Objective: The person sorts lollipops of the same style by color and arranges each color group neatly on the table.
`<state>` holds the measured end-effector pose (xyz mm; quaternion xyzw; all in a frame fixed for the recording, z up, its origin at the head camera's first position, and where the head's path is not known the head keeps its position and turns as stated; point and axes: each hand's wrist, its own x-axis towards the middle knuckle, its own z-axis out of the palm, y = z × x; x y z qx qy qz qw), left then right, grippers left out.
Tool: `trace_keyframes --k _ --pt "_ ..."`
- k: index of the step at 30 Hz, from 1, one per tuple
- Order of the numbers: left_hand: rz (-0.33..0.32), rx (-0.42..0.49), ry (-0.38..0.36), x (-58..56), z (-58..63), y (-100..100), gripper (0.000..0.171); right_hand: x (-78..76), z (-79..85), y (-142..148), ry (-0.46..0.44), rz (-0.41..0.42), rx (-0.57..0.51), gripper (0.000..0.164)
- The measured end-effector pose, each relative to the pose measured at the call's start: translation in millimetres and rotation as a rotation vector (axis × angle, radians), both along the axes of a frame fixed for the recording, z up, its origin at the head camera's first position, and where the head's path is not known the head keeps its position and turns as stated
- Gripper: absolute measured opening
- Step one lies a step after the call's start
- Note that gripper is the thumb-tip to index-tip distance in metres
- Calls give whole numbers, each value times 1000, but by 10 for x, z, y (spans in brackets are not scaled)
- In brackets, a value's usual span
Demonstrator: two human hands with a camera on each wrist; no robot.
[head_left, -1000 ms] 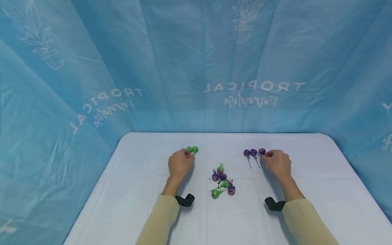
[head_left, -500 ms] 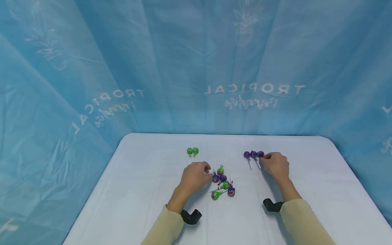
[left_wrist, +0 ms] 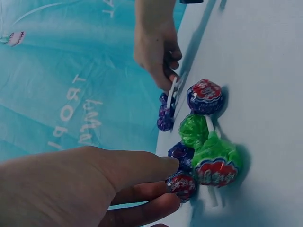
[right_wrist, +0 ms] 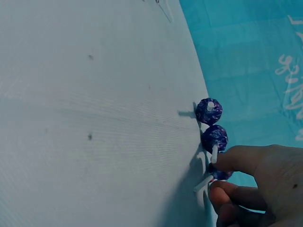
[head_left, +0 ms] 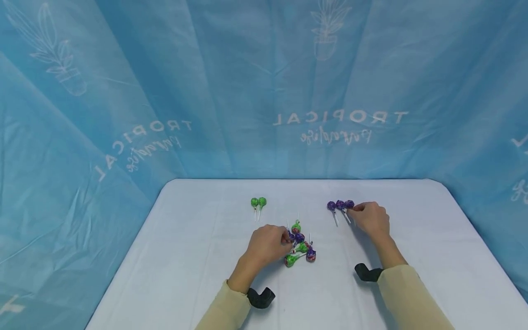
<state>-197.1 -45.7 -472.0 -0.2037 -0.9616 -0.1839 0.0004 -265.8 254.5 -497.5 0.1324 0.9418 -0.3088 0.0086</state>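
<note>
In the head view my left hand (head_left: 268, 244) is over the left side of a small pile of green and purple wrapped lollipops. The left wrist view shows its thumb and fingers apart, tips right at a purple lollipop (left_wrist: 182, 186) with a red label. Green lollipops (left_wrist: 217, 165) lie beside it. At the back right, my right hand (head_left: 372, 221) pinches a purple lollipop (right_wrist: 221, 172) near its stick, thumb on one side and fingers on the other. Two more purple lollipops (head_left: 331, 206) lie in a row to its left, heads side by side.
Two green lollipops (head_left: 262, 202) lie side by side at the back left, sticks toward me. A white cloth covers the table (head_left: 173, 256). Behind its far edge hangs a blue printed curtain (head_left: 231, 137). Black wrist mounts (head_left: 261, 298) stick out inward from both wrists.
My left hand has left the two green lollipops and moved right and nearer to the pile. My right hand has shifted its purple lollipop slightly left, up against the other two.
</note>
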Motion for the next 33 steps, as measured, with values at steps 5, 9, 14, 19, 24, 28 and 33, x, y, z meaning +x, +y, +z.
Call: trace_keyframes --k 5,9,14,19,24,28,33 --pt "-9 -8 -8 10 -21 34 17 24 65 23 -2 -7 5 47" --pt "-12 -32 2 31 -33 68 16 40 91 29 44 -17 13 50" --pt "-55 -52 45 35 -32 152 10 54 119 17 116 -29 30 48" --pt "-35 -123 54 31 -56 220 10 68 143 -26 155 -13 23 44" --pt "-14 -162 63 3 -87 302 37 76 161 -25 201 14 31 39" --pt "0 -187 68 -5 -116 345 45 68 189 1 241 95 36 36" --pt "10 -156 52 -12 -151 343 41 83 264 -20 298 196 29 30"
